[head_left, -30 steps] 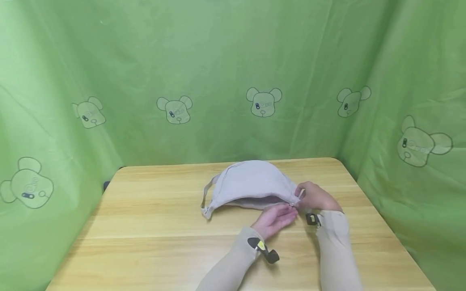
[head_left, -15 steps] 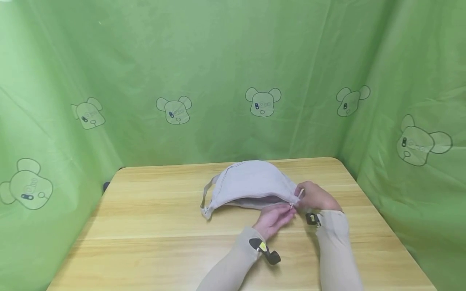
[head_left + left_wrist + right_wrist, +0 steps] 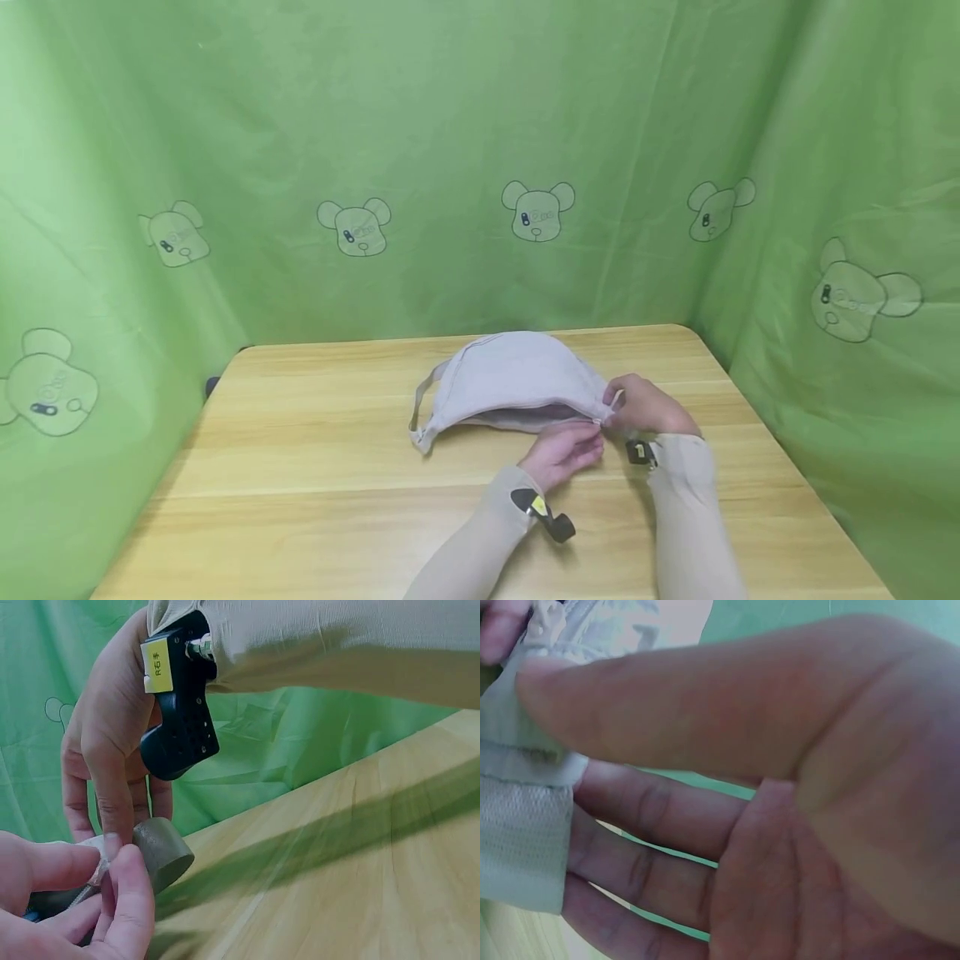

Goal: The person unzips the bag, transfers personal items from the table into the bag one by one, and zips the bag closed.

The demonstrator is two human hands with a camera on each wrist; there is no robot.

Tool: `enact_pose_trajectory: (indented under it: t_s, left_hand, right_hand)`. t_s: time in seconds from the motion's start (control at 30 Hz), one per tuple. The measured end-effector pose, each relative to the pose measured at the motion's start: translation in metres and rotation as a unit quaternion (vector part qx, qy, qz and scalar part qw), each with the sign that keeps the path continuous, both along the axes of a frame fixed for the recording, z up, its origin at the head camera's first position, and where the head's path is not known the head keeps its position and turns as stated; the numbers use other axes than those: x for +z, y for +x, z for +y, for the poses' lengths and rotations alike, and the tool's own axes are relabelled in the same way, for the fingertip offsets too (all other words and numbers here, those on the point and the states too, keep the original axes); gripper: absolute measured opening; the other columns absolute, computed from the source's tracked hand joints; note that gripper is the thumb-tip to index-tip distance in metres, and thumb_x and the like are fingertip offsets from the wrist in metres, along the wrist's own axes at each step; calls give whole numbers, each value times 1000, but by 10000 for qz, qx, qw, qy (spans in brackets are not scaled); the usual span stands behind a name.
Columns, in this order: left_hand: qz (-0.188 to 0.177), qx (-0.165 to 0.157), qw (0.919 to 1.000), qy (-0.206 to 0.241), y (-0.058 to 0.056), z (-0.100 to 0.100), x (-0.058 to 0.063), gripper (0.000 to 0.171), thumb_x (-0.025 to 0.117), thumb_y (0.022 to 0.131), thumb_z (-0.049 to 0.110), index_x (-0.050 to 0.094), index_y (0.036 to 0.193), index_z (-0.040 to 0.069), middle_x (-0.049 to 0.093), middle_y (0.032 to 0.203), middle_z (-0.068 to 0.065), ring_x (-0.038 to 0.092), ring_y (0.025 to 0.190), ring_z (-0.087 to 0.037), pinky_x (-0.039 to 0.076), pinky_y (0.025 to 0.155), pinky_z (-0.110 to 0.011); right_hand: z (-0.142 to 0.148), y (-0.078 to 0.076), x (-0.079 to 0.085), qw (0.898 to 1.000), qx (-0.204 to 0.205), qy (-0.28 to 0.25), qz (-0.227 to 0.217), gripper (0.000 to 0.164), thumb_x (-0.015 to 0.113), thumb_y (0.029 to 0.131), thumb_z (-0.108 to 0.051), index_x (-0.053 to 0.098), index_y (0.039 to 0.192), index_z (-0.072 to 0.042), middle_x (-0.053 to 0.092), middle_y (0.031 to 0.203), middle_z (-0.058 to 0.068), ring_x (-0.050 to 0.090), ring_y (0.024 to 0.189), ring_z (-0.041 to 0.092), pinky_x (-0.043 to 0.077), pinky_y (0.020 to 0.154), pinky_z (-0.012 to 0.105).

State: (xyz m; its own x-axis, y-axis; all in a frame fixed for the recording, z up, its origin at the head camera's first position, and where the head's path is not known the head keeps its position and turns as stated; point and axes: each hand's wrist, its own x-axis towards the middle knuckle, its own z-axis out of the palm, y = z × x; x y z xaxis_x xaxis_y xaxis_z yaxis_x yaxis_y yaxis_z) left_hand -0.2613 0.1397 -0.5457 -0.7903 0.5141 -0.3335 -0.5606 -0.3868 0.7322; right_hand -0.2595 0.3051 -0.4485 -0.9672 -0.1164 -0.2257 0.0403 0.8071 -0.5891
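Note:
A pale grey crescent-shaped shoulder bag [image 3: 517,375] lies on the table with its zip mouth gaping toward me. My left hand [image 3: 558,454] is palm up at the front right of that mouth. Its thumb and fingertips pinch the zip pull [image 3: 547,619] at the bag's right corner. Beside it, my right hand [image 3: 651,407] grips the right end of the bag, its thumb [image 3: 630,712] laid over the fabric where the webbing strap [image 3: 525,847] joins. The left wrist view shows both hands' fingertips close together there. The bag's inside is dark and mostly hidden.
The wooden table [image 3: 300,467] reaches back to a green curtain [image 3: 450,100] printed with bear heads, which encloses the left, back and right. The bag's strap loop [image 3: 422,400] stands out at its left end. Each wrist carries a small black camera [image 3: 553,525].
My left fingers have curled in and closed on the zip pull. The right hand keeps its grip, and the bag stays in place. The head view has shifted very slightly.

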Motion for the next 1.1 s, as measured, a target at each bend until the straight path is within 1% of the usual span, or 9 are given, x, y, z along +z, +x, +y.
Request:
enact_pose_trajectory:
  t_s: [0.07,0.13,0.3,0.4,0.63,0.83,0.9,0.97,1.1]
  left_hand:
    - [3,-12,10000,-83,-1,-2,0,20,68,94,1,72,113,-3,71,91,-5,67,81,-11,64,82,-23]
    - [44,-23,9999,-166,-2,-3,0,21,68,94,2,73,114,-2,73,94,-7,68,81,-12,64,82,-24]
    - [96,-23,9998,-162,-3,-4,-1,25,66,94,-1,71,118,-6,76,111,-21,75,90,-17,63,95,-35]
    - [33,75,10000,-35,-3,-3,-3,26,66,94,-3,70,119,-7,74,117,-24,76,94,-19,62,99,-35]
    - [38,328,9994,-123,-3,-2,-6,23,69,91,-1,72,114,-4,75,111,-20,73,89,-16,64,93,-31]
    - [573,421,9962,-507,-2,-1,-9,21,71,90,-1,74,111,-5,75,107,-24,75,89,-18,65,89,-33]
    - [671,434,9950,-592,-2,-2,-9,21,71,91,0,74,111,-5,75,106,-25,75,88,-19,66,88,-33]
    - [636,409,9955,-576,-2,-3,-8,22,71,91,1,73,112,-5,76,106,-24,74,88,-18,65,89,-33]
    - [362,376,9980,-368,-3,-4,-7,23,68,93,0,72,115,-6,75,108,-23,73,88,-18,65,92,-34]
  right_hand:
    - [-2,-1,0,10000,33,5,4,32,78,76,-1,64,104,4,69,92,16,61,79,24,53,67,32]
    - [-3,0,1,10000,-4,32,-7,32,78,76,-1,65,104,3,69,93,16,61,80,24,53,68,32]
    - [-3,1,3,9999,-67,67,-62,34,78,76,-2,64,107,3,69,96,16,62,83,26,54,70,34]
    - [-2,1,2,9999,-88,26,-90,34,79,76,-2,65,107,3,70,97,17,63,83,26,55,71,34]
    - [-1,0,0,10000,22,-72,1,31,78,77,0,64,105,5,69,89,16,61,76,23,54,66,31]
    - [-1,1,-1,10000,21,-62,-37,32,77,77,1,64,106,5,69,90,16,62,77,23,55,66,31]
    - [0,1,-1,10000,20,-60,-36,32,77,78,1,64,107,5,69,91,16,62,77,23,55,66,32]
    - [1,0,-1,10000,26,-61,-34,32,77,78,1,64,107,5,69,92,16,63,78,24,56,66,32]
    - [1,0,-2,10000,42,-59,-33,32,77,78,0,64,107,5,69,92,16,63,79,24,57,67,32]
